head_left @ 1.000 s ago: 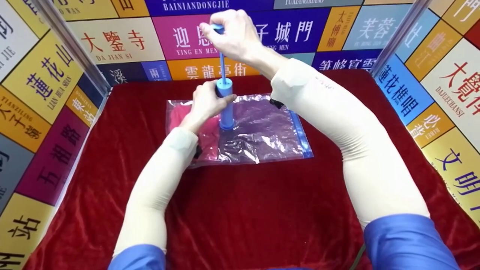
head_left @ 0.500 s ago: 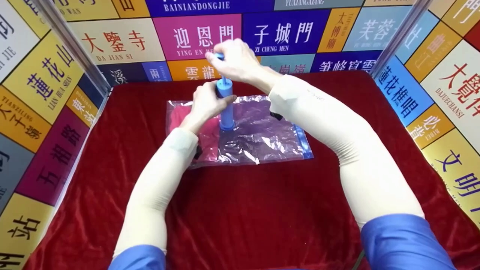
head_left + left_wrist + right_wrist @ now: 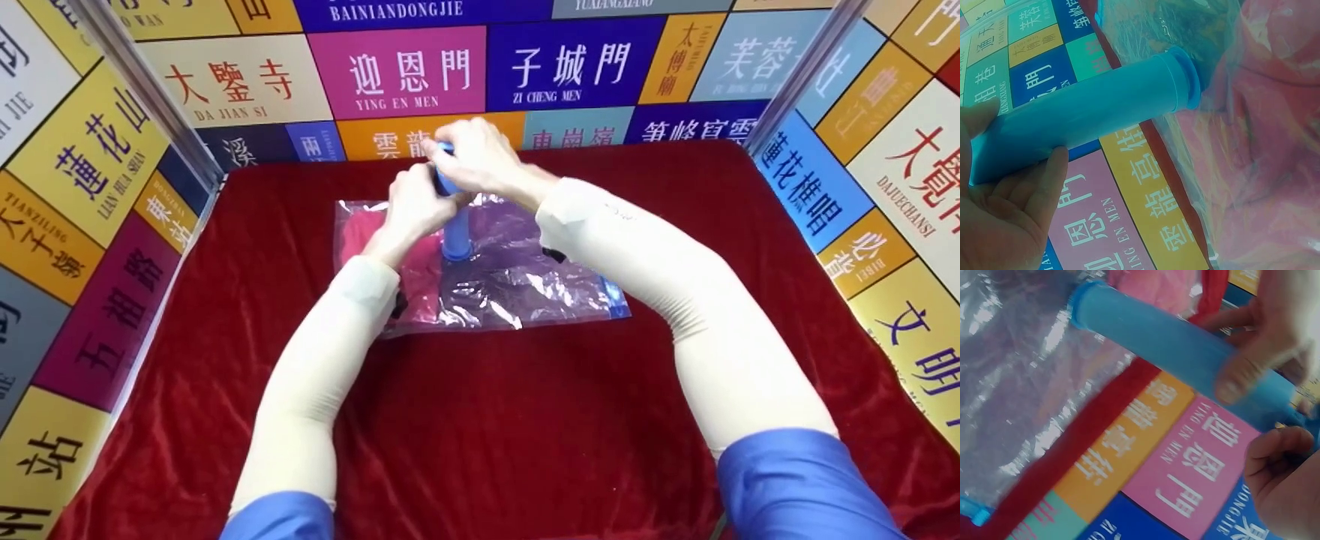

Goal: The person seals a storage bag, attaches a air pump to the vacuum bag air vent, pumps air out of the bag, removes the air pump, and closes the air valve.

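A blue hand pump stands upright on a clear plastic storage bag, its flanged foot against the film. My left hand grips the pump's barrel near the top; in the left wrist view its fingers lie around the blue barrel. Just above it my right hand holds the pump's handle, curled round it as the right wrist view also shows. The handle sits close to the barrel's top, with the rod hidden. Pink fabric fills the left part of the bag.
A dark red velvet cloth covers the table under the bag. A blue closure strip runs along the bag's right edge, partly behind my right sleeve. Printed sign panels wall the back and both sides, with metal posts at the corners.
My right hand has come down with the pump handle, from high above the barrel to right over its top. The rod has slid into the barrel. My left hand and the bag stay put.
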`<action>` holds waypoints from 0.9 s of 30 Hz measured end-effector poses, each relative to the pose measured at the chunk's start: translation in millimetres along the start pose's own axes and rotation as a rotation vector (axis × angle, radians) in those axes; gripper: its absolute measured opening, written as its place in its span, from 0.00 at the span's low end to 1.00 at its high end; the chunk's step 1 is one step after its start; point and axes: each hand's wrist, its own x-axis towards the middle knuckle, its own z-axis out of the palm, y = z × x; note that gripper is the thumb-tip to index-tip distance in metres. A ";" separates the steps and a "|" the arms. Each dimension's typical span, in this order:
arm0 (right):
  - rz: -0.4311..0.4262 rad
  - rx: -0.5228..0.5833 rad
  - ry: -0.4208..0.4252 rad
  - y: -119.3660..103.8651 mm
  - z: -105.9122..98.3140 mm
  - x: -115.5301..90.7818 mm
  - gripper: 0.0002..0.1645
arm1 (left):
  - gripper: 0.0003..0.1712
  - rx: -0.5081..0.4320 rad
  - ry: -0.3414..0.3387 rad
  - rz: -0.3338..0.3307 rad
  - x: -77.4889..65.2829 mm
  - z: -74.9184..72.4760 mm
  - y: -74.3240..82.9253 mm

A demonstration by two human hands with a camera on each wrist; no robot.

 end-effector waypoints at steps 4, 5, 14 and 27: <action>0.015 0.017 0.033 2.5 7.6 -2.0 0.28 | 0.33 0.003 0.006 0.016 0.3 0.7 -0.6; 0.021 0.018 0.043 2.1 8.2 -1.8 0.28 | 0.33 0.000 0.006 0.017 0.2 0.5 -0.6; 0.086 0.018 0.082 -4.1 4.5 4.0 0.28 | 0.31 0.009 -0.006 0.002 0.9 -0.7 1.8; 0.041 0.078 0.222 -31.6 -51.6 13.5 0.30 | 0.28 -0.007 -0.025 -0.039 -0.6 -0.4 6.7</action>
